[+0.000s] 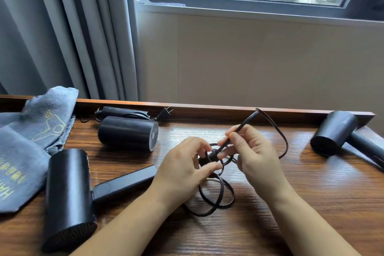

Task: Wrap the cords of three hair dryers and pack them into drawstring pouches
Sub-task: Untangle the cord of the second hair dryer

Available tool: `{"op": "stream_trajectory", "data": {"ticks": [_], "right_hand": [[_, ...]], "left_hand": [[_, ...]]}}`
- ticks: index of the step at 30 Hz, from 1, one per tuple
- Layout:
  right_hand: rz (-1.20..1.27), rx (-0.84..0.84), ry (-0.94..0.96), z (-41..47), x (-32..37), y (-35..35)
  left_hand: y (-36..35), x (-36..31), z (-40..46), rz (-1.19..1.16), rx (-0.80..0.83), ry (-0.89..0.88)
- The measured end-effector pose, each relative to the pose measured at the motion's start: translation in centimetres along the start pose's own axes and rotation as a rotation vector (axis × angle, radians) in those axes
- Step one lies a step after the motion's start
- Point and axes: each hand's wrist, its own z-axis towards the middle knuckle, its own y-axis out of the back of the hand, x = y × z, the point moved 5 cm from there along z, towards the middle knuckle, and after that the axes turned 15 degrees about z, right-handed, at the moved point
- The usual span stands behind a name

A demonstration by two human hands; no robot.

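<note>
Wooden desk (270, 203), seen from my head: grey drawstring pouches (27, 143) heaped at nine o'clock; one hair dryer (68, 195) at eight o'clock with its handle pointing toward centre, a second hair dryer (127, 132) at eleven o'clock with its cord bundled behind it and the plug free, a third hair dryer (336, 133) at two o'clock. At centre, the cord (216, 195) I am wrapping — loose coils hang below my hands toward six o'clock, and one open loop arcs out toward one o'clock. My left hand (182, 168) has its fingers curled around the gathered middle of the bundle; my right hand (253, 151) pinches a strand between thumb and forefinger. Which dryer this cord belongs to I cannot tell. Likely risks: the stiff cord may spring open if my left-hand grip slackens, and the wide loop could snag or twist — leaving a bundle too bulky for a pouch.
</note>
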Motion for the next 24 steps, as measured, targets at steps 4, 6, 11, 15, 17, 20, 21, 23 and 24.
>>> {"op": "stream_trajectory", "data": {"ticks": [4,6,11,15,17,20,21,23,24], "right_hand": [[0.113,-0.090,-0.048,0.1,0.2,0.5],[0.164,-0.090,-0.057,0.1,0.4,0.5],[0.295,0.006,-0.136,-0.4,0.9,-0.7],[0.194,-0.001,-0.070,0.0,1.0,0.0],[0.308,-0.060,-0.062,0.3,1.1,0.4],[0.567,-0.247,-0.055,0.9,1.4,1.8],[0.642,-0.320,-0.056,1.1,1.3,2.6],[0.730,-0.475,-0.061,1.5,0.8,4.5],[0.687,-0.550,-0.083,1.6,0.5,5.3]], "left_hand": [[0.0,0.1,0.0,-0.010,0.001,0.004],[0.0,0.0,0.0,-0.038,0.005,-0.002],[-0.2,0.5,0.2,-0.124,0.062,0.129],[-1.1,0.2,0.0,-0.127,0.183,0.080],[-1.2,0.1,0.0,-0.046,0.187,0.040],[-1.3,0.5,0.2,-0.018,0.180,0.080],[-1.3,0.6,0.2,-0.016,0.169,0.085],[-1.0,0.6,0.2,-0.042,0.116,0.107],[-0.8,0.7,0.3,-0.082,0.067,0.144]]}}
